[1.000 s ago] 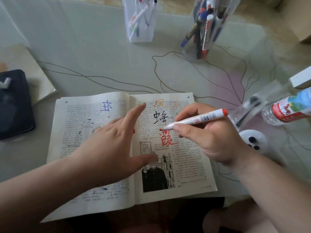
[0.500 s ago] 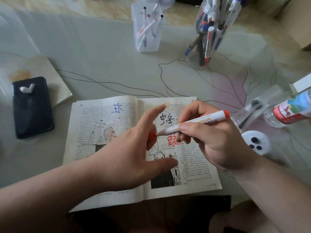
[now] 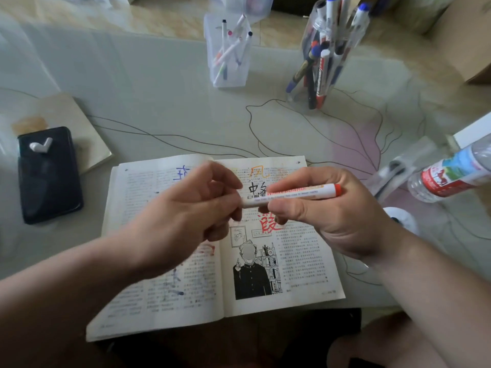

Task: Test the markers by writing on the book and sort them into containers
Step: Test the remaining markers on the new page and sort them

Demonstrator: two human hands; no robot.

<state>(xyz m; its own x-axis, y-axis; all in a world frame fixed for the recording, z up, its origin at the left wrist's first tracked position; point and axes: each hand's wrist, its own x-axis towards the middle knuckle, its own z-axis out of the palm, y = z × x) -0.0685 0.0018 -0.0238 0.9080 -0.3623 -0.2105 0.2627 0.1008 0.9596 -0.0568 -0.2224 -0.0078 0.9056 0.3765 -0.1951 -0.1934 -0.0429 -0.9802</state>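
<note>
A white marker with a red end [image 3: 292,194] is held level above the open book [image 3: 305,261]. My right hand [image 3: 332,221] grips its barrel. My left hand [image 3: 186,216] has its fingers curled round the marker's writing end, and the red cap is hidden inside them. The book's pages carry test characters in blue, orange, black and red. At the back stand a clear square container [image 3: 228,75] with a few thin pens and a clear round container [image 3: 326,49] packed with several markers.
A black phone [image 3: 47,181] with a white earbud [image 3: 41,146] on it lies at the left on a beige notebook [image 3: 79,123]. A plastic bottle [image 3: 451,179] lies at the right edge, above a white round object [image 3: 401,219]. A cardboard box [image 3: 465,35] fills the far right corner.
My right hand lifted the marker off the page and turned it level. My left hand left the book, fingers curling, and met the marker's tip with the red cap.
</note>
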